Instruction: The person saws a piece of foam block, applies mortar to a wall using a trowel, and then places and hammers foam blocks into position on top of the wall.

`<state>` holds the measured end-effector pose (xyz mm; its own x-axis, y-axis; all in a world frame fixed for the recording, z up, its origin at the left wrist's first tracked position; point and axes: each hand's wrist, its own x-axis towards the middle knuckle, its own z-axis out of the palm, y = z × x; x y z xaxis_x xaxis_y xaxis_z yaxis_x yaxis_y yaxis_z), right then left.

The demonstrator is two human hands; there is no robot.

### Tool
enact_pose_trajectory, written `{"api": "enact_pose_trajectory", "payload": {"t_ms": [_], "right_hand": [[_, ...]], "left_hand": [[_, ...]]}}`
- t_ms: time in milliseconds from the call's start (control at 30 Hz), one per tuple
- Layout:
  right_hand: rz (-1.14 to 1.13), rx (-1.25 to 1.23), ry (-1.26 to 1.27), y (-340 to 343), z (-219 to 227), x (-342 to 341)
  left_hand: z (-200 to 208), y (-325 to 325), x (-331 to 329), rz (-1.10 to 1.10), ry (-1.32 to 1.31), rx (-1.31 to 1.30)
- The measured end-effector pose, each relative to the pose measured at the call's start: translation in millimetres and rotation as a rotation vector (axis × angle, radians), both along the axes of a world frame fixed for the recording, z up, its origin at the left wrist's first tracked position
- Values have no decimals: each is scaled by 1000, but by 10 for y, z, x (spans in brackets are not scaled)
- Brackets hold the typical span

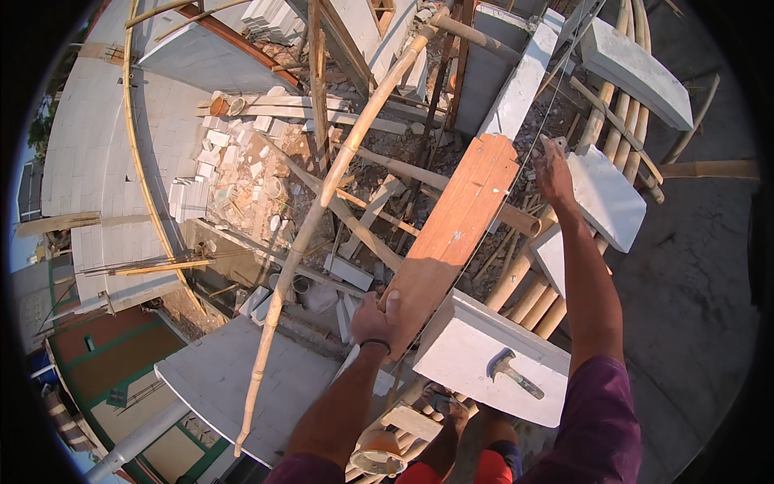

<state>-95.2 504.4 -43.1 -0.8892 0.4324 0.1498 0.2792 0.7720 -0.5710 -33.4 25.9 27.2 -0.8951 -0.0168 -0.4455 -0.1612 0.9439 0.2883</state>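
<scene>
A plank [451, 234] runs from near centre away to the far right, its near end in the left hand [375, 316]. Just right of that near end lies a block [476, 355] with a hammer [512, 373] on top. Farther right, a second block [605, 194] rests on a row of bamboo poles [536, 298]; the right hand [552, 169] reaches to its far-left edge. A third block [637, 71] lies at the far right on the same poles. Left of the plank a long bamboo pole [322, 202] slants from near left to far centre, above the rubble-strewn ground [242, 169] far below
</scene>
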Motion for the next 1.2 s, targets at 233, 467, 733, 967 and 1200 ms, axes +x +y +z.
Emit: {"api": "enact_pose_trajectory", "payload": {"t_ms": [233, 467, 733, 967, 1200], "right_hand": [[-281, -29, -173, -1068, 1139, 2395], [-100, -67, -811, -1801, 1052, 4371], [-288, -37, -771, -1871, 680, 4982], [-152, 1, -631, -2098, 667, 4736], [7, 38, -710, -2417, 364, 4400]], "left_hand": [[52, -77, -22, -10, 12, -63], [122, 88, -40, -30, 33, -30], [-5, -10, 53, -73, 62, -104], [136, 261, 78, -54, 63, -84], [131, 140, 13, -69, 63, -107]]}}
